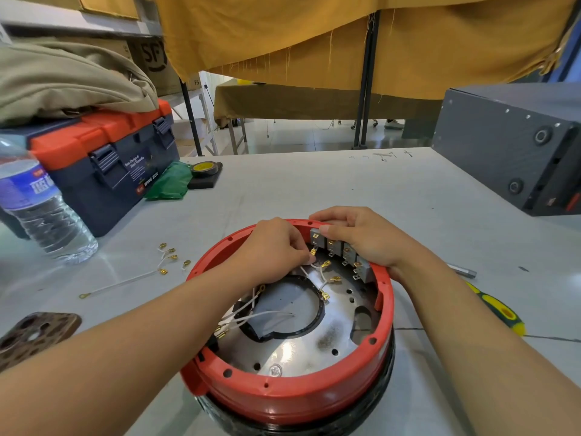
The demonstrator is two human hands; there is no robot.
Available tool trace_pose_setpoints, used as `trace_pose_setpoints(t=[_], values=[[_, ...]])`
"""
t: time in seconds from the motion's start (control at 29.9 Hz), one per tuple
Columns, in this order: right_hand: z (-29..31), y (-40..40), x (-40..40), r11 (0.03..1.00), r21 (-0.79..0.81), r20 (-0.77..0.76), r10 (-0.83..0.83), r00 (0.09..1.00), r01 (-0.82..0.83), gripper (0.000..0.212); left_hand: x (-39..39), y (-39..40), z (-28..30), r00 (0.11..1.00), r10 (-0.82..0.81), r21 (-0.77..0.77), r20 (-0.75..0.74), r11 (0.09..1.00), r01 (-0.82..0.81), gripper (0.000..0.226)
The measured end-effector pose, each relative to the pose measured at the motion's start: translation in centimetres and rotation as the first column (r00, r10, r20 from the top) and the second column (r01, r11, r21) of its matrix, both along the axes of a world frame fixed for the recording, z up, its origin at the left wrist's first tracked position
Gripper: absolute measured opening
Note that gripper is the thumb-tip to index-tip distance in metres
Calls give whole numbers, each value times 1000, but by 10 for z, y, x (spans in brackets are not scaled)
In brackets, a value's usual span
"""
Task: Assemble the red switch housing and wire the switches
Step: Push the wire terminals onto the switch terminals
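The round red switch housing [301, 396] sits on a black base at the table's front, with a metal plate [301, 350] inside. Several grey switches [334, 247] line its far inner wall. My left hand [276, 247] pinches a brass terminal on a white wire [314, 265] right at the leftmost switch. My right hand [361, 237] grips the housing's far rim, thumb pressing on top of the switches. More white wires with brass terminals [327, 295] lie loose on the plate.
Loose white wires with terminals [163, 262] lie left of the housing. A water bottle [41, 209] and blue-orange toolbox [103, 162] stand at the left, a tape roll [206, 168] behind. A grey box [509, 152] is at the right, a green-yellow screwdriver [500, 309] beside my right arm.
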State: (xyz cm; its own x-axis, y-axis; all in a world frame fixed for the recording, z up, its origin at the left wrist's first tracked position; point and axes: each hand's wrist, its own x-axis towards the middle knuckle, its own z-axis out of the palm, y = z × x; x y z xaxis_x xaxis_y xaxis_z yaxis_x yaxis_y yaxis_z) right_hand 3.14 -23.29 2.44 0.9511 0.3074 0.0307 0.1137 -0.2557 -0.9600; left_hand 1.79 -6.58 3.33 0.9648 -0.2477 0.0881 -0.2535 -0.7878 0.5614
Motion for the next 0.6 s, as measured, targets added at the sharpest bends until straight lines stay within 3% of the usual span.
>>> trace_pose_setpoints(t=[0.6], values=[[0, -1, 1, 1000, -4, 9, 7, 1000, -7, 22, -1, -3, -2, 998, 49, 40, 43, 998, -51, 21]])
